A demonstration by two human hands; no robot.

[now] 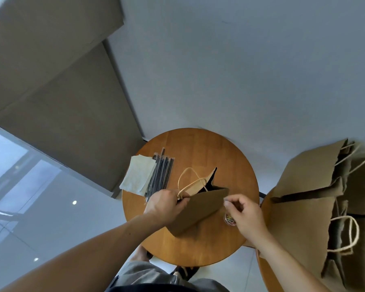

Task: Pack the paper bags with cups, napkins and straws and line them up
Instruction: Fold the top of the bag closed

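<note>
Gripping the paper bag by its left rim and handle, our left hand curls round both. Right hand: fingers curled at the bag's right corner, hold unclear to us. Bag stands open on the bench. Beyond the bag, left: straws, napkins.

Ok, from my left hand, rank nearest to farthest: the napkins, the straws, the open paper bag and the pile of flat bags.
1. paper bag, gripped at its rim by the left hand.
2. straws, just beyond the hand.
3. napkins, left of the straws.
4. pile of flat bags, far right.
</note>
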